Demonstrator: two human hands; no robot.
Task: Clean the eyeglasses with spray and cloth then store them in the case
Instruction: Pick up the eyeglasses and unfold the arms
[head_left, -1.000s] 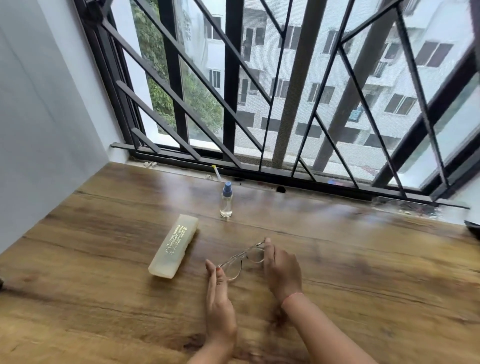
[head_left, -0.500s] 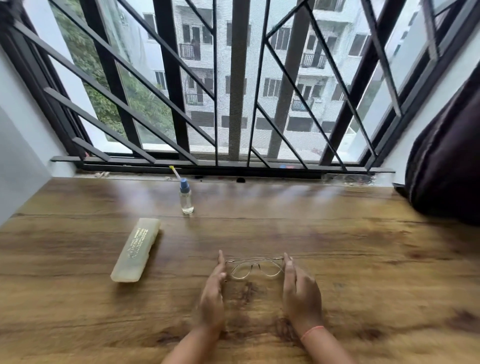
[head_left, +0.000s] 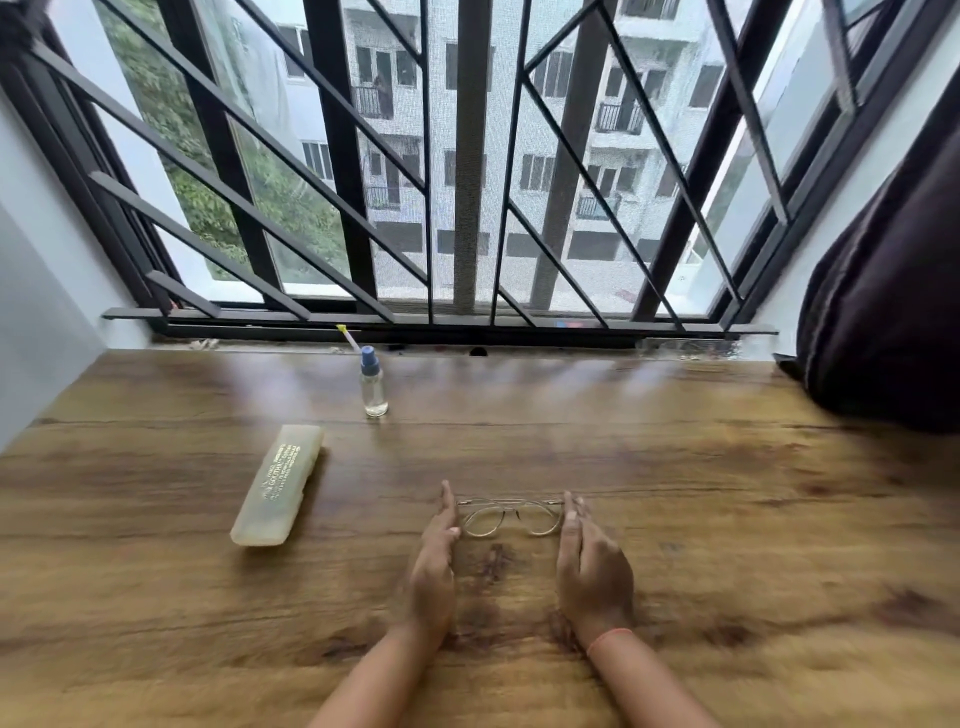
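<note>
Thin gold-rimmed eyeglasses (head_left: 509, 515) lie folded on the wooden table (head_left: 727, 493), lenses facing me. My left hand (head_left: 434, 566) stands on its edge just left of the frame, fingertips touching its left end. My right hand (head_left: 589, 564) stands the same way at the frame's right end. Both hands are flat with fingers straight, holding nothing. A small clear spray bottle (head_left: 373, 383) with a blue cap stands upright farther back. A pale translucent glasses case (head_left: 278, 483), closed, lies to the left. No cloth is in view.
A black window grille (head_left: 467, 208) runs along the table's far edge, with a small yellow-tipped stick (head_left: 347, 335) on the sill behind the bottle. A dark curtain (head_left: 883, 291) hangs at the right, resting on the table corner. A pale wall borders the left.
The view swung right, bringing the curtain in. The eyeglasses went from tilted to lying square between my hands, which now flank both ends.
</note>
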